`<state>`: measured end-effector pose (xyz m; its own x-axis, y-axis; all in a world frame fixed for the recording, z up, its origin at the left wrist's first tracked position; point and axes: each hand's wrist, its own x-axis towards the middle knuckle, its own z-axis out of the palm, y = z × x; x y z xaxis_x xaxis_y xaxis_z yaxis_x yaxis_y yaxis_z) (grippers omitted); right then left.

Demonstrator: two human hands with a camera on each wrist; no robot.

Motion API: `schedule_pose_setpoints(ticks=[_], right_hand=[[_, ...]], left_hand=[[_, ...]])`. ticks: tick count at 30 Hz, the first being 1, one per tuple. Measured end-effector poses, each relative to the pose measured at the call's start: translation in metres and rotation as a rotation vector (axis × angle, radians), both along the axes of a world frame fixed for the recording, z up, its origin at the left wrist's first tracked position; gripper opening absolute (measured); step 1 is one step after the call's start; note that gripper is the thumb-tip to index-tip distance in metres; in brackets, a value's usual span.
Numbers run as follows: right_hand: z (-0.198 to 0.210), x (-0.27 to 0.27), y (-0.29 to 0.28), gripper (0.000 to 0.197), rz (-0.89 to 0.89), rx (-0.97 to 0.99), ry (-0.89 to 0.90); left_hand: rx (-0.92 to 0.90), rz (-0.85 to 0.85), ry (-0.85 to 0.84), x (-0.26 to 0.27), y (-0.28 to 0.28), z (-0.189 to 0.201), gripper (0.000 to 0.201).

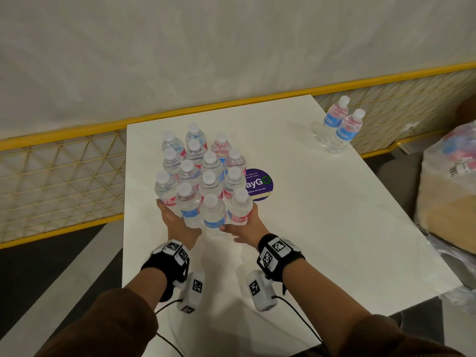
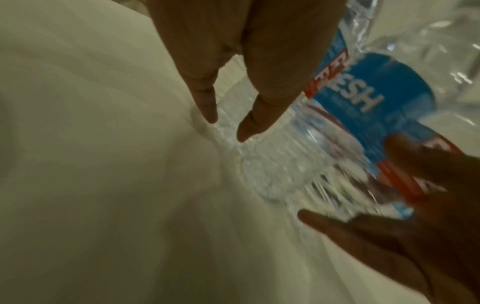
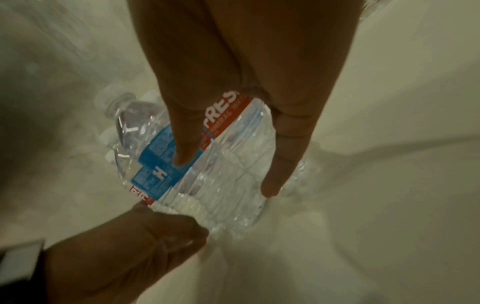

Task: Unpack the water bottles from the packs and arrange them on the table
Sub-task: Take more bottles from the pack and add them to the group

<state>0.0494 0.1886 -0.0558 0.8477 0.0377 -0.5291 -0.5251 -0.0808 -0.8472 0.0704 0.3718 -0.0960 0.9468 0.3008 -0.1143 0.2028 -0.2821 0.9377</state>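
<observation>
Left hand (image 1: 177,222): fingers straight, pressed flat against the near-left side of the bottle cluster (image 1: 201,176). Right hand (image 1: 244,228): fingers likewise extended, laid against the near-right bottles, thumb low at the base.
Bottle cluster: upright, caps on, packed touching on the white counter (image 1: 322,202), partly covering a purple sticker (image 1: 260,185).
Stray pair of bottles (image 1: 337,127): far right edge, well apart from the cluster.
Remaining pack (image 1: 450,161): in plastic wrap, off to the right.
Hazards, as judged: an uneven push may tip the front bottles and topple the rows behind; the ribbed plastic looks slippery under flat fingers; the stray pair stands close to the counter's edge.
</observation>
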Motion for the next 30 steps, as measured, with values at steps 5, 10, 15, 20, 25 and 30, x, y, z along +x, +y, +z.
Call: schedule_pose_setpoints(ticks=[5, 10, 15, 20, 25, 30], right_hand=[[0.002, -0.003, -0.014, 0.097, 0.102, -0.039, 0.011], [0.005, 0.0, -0.008, 0.085, 0.164, -0.041, 0.031], [0.0, -0.008, -0.011, 0.077, 0.167, -0.111, -0.007], [-0.002, -0.026, -0.056, 0.061, 0.005, 0.021, 0.099], [0.0, -0.068, -0.145, 0.032, -0.115, -0.033, 0.145], [-0.005, -0.109, -0.242, 0.027, -0.413, -0.094, 0.168]], left_hand=[[0.226, -0.114, 0.109, -0.023, -0.019, -0.002, 0.16], [0.3, -0.131, 0.16, -0.018, -0.033, 0.017, 0.145], [0.319, -0.103, 0.206, -0.019, -0.029, 0.02, 0.143], [0.244, 0.062, 0.473, -0.04, -0.056, 0.032, 0.116], [0.01, -0.107, 0.697, -0.062, -0.105, 0.034, 0.071], [-0.012, -0.572, 0.484, -0.054, -0.199, 0.074, 0.015]])
